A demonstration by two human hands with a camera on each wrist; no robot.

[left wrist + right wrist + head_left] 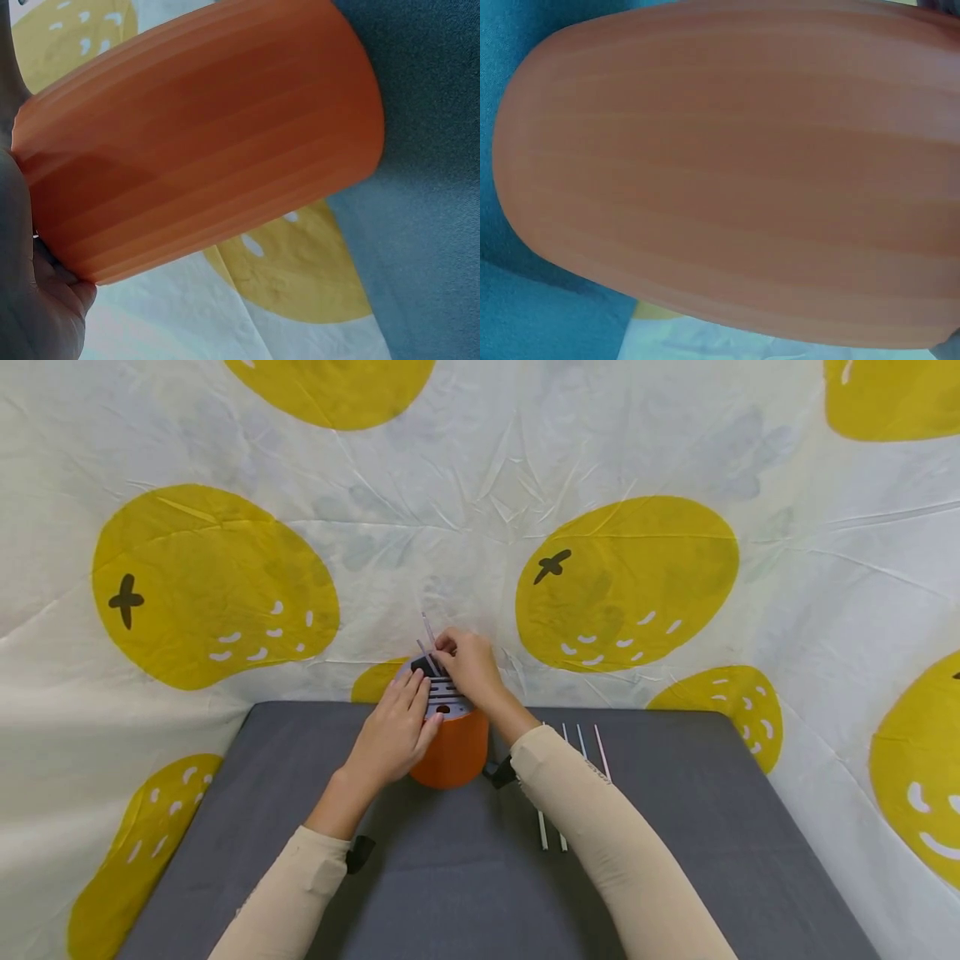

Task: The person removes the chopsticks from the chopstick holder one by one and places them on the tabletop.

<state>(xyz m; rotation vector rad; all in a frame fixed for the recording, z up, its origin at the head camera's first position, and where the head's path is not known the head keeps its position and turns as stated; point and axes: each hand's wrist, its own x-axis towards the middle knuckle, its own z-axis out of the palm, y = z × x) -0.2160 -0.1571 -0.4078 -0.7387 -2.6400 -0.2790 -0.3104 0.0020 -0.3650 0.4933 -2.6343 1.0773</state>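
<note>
An orange ribbed pot (450,756) stands near the back edge of the table, its top covered by a pale lilac piece with dark slots (444,693). My left hand (393,731) rests on the left of this top, fingers stretched out and thumb near the front rim. At the back right of the top, my right hand (474,670) pinches what looks like a thin lilac stick (428,627); a second thin stick (423,648) stands close beside it. Both wrist views are mostly filled by the pot's side (202,142), with only bits of hand at its rim.
Several thin pastel sticks, one of them pink (602,752), lie on the grey table (450,893) to the right of the pot, partly hidden by my right sleeve (600,810). A white cloth with yellow fruit prints (480,468) hangs right behind the table.
</note>
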